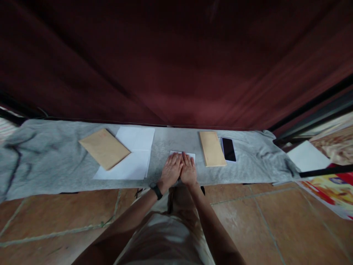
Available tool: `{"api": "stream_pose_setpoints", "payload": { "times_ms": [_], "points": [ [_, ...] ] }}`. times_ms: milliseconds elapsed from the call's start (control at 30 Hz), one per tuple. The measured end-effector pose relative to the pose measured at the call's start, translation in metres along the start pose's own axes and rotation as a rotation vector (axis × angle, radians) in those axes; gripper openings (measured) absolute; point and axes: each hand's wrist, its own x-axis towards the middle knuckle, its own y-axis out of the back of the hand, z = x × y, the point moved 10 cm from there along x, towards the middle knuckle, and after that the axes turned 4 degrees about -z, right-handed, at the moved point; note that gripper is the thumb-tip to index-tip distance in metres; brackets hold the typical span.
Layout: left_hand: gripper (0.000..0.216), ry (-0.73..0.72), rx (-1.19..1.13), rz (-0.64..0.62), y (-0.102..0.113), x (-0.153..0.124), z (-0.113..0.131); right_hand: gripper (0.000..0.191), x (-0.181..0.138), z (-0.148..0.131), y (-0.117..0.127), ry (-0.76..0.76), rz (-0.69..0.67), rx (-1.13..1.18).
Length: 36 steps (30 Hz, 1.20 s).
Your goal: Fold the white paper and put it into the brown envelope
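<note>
Both hands lie flat, side by side, on a small piece of white paper (190, 155) near the front edge of the cloth-covered table. My left hand (171, 170), with a dark watch (156, 190) on its wrist, presses palm down with fingers stretched out. Touching it at the thumb side, my right hand (189, 170) also rests flat with its fingers extended. Most of the paper is hidden under the hands; its top edge shows beyond the fingertips. To the left are white sheets (138, 141) with a brown envelope (104, 149) lying partly over them.
Right of the hands lie a stack of brown envelopes (212, 148) and a dark-screened phone (228, 149). A grey cloth (68, 173) covers the narrow table. A dark red curtain (171, 92) hangs behind it. Black metal bars (317, 110) and a colourful printed package (333, 189) are at the right.
</note>
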Motion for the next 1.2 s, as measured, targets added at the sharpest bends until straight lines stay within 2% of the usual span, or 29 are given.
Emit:
{"api": "stream_pose_setpoints", "payload": {
  "times_ms": [67,200,600,1000,1100,1200],
  "points": [
    [0.055,-0.053,-0.031,0.004,-0.012,0.002,0.004,0.056,-0.001,0.0,-0.001,0.006,-0.019,-0.023],
    [0.062,-0.055,-0.035,0.005,-0.024,0.003,-0.002,0.054,-0.001,0.001,0.001,-0.002,-0.015,-0.043],
    [0.06,0.055,0.044,0.001,-0.021,-0.004,-0.017,0.055,-0.012,0.023,0.009,-0.077,0.118,-0.032],
    [0.055,0.01,0.044,0.019,-0.017,-0.004,-0.013,0.054,-0.039,0.049,0.024,-0.145,0.256,-0.094],
    [0.056,0.004,0.042,0.02,-0.017,-0.005,-0.013,0.056,-0.036,0.041,0.027,-0.2,0.247,-0.06],
    [0.057,-0.01,0.041,-0.018,-0.02,-0.005,-0.011,0.056,-0.023,0.016,0.02,-0.13,0.173,0.009]
  ]
}}
